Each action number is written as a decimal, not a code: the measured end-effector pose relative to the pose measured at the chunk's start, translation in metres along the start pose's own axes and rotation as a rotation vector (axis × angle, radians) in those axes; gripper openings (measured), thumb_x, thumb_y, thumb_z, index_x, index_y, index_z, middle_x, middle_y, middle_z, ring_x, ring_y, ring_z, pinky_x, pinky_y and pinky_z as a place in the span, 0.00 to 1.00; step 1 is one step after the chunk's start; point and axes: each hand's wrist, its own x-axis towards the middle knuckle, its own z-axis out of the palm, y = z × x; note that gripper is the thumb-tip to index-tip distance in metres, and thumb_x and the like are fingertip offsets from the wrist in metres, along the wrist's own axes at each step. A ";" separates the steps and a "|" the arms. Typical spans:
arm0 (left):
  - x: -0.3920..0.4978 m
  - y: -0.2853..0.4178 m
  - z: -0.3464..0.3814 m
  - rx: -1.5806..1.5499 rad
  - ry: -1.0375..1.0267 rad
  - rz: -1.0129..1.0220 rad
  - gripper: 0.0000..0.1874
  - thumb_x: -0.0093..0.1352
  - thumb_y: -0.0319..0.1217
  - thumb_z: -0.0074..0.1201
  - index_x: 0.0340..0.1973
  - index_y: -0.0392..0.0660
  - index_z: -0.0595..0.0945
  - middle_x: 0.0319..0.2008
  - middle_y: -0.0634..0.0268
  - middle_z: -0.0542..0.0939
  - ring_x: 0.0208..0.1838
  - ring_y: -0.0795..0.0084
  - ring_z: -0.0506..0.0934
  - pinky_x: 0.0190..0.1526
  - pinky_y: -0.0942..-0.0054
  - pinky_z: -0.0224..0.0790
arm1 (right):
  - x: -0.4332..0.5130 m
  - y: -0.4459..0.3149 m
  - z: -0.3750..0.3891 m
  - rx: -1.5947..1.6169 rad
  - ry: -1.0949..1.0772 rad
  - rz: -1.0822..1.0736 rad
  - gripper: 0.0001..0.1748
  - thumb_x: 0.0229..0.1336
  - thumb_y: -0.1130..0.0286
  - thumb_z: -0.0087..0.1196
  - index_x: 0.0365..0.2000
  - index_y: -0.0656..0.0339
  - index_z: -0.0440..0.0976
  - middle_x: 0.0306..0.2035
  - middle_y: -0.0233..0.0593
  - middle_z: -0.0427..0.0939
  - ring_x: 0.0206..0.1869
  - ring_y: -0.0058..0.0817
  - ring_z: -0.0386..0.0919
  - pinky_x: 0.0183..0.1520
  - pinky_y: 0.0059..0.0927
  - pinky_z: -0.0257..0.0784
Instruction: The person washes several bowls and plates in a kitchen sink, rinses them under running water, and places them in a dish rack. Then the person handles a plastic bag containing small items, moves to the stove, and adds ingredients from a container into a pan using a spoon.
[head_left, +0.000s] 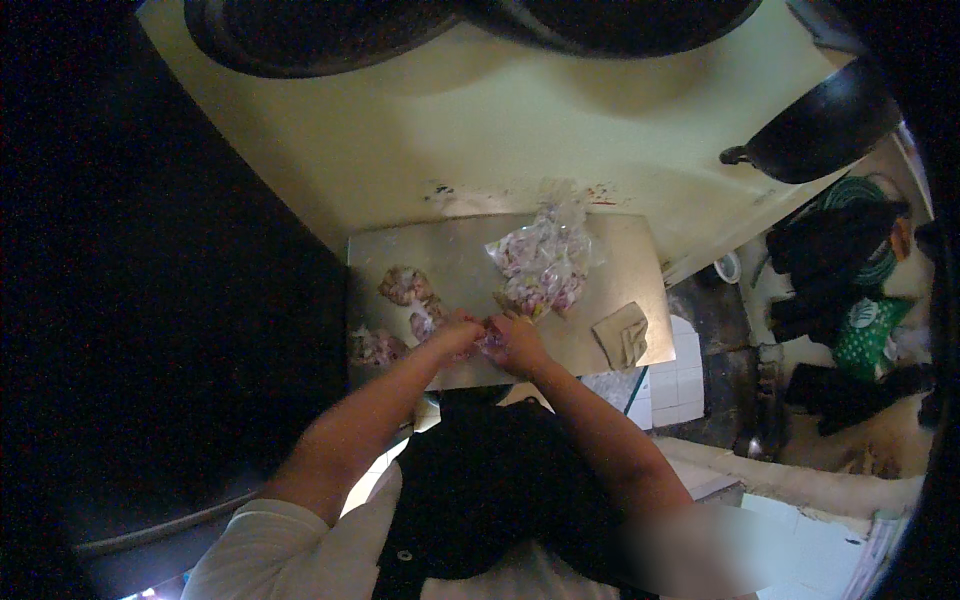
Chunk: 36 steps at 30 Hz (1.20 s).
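Both hands meet at the near edge of a metal table (465, 240). My left hand (459, 337) and my right hand (517, 345) grip one small clear plastic bag (491, 339) of pinkish-purple pieces between them. Further similar bags lie left of my left hand: a filled bag (405, 285), another touching it (426, 319), and one at the left edge (377, 347). Beyond my right hand is a larger clear plastic bag (547, 251) with pale and purple pieces, perhaps shallots or garlic. My fingers partly hide the held bag.
A folded beige cloth (621, 335) lies at the table's right. The wall (480, 135) rises behind the table. Dark pans (322, 34) hang overhead, and a dark wok (825, 124) hangs at the upper right. A coiled green hose (855, 195) and a green dotted bag (870, 334) are farther right.
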 end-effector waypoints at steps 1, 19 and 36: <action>-0.006 0.006 0.000 0.057 0.056 0.025 0.12 0.64 0.37 0.61 0.38 0.46 0.80 0.27 0.66 0.77 0.24 0.71 0.73 0.22 0.69 0.63 | 0.000 -0.002 -0.001 -0.008 -0.010 0.011 0.20 0.55 0.56 0.66 0.42 0.59 0.81 0.39 0.50 0.82 0.43 0.52 0.81 0.47 0.50 0.76; -0.060 0.069 0.012 0.678 0.162 0.199 0.16 0.69 0.39 0.49 0.35 0.41 0.87 0.36 0.46 0.85 0.41 0.45 0.84 0.45 0.48 0.74 | 0.010 -0.016 -0.029 -0.202 0.067 -0.063 0.12 0.52 0.61 0.64 0.33 0.58 0.79 0.37 0.45 0.79 0.46 0.48 0.79 0.52 0.59 0.71; -0.027 0.115 -0.080 1.156 0.320 0.102 0.20 0.65 0.41 0.54 0.44 0.40 0.87 0.46 0.44 0.85 0.51 0.43 0.83 0.55 0.48 0.75 | 0.034 0.081 -0.080 0.219 0.429 0.448 0.18 0.48 0.68 0.70 0.41 0.63 0.83 0.42 0.50 0.84 0.44 0.40 0.83 0.46 0.43 0.78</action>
